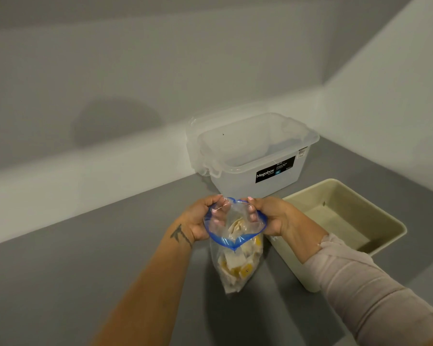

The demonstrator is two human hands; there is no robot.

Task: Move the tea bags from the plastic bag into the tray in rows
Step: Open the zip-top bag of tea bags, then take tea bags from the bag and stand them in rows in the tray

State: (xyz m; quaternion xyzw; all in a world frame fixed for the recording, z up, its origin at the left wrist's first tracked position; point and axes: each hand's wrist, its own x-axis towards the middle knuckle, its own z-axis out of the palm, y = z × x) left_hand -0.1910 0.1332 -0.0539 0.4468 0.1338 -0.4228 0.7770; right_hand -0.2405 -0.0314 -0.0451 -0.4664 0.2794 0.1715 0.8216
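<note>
Left hand and right hand each pinch the plastic bag rim, stretching it open — tea bags inside, just left of the empty tray. Best keep the mouth wide before reaching in.

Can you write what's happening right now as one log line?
step: opening bag | left hand and right hand: holding plastic bag mouth apart | tea bags: inside bag | tray: no tea bags visible
</note>
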